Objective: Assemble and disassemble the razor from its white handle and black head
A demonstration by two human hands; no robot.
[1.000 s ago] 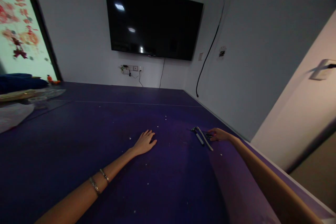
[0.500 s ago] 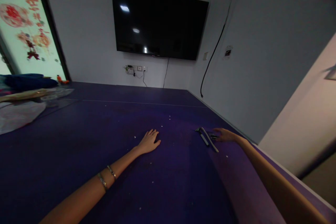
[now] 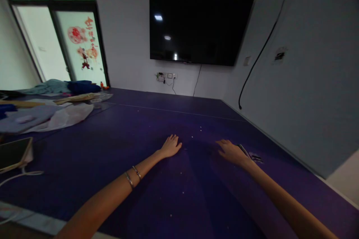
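Observation:
My left hand (image 3: 171,146) lies palm down on the purple tabletop (image 3: 157,201), fingers stretched out, with nothing in it. To its right, my right hand (image 3: 232,153) is also palm down with its fingers extended, and it holds nothing that I can see. Just beyond its wrist a slim dark handle-like piece (image 3: 244,151) shows, partly hidden by the hand. Beside that lies a small dark item (image 3: 255,157), possibly in clear wrapping, too blurred to name. Tiny white specks (image 3: 201,129) dot the surface between and around my hands.
At the left lie folded cloths (image 3: 84,87), a white plastic sheet (image 3: 71,115) and a tablet-like device (image 3: 15,153) with a white cable. A television (image 3: 196,30) hangs on the far wall. A black cable (image 3: 260,50) dangles at the right wall.
The view has swung left. My right hand has moved left, across the slim tool and curved grey strip, which are now mostly hidden. My left hand stays flat on the table.

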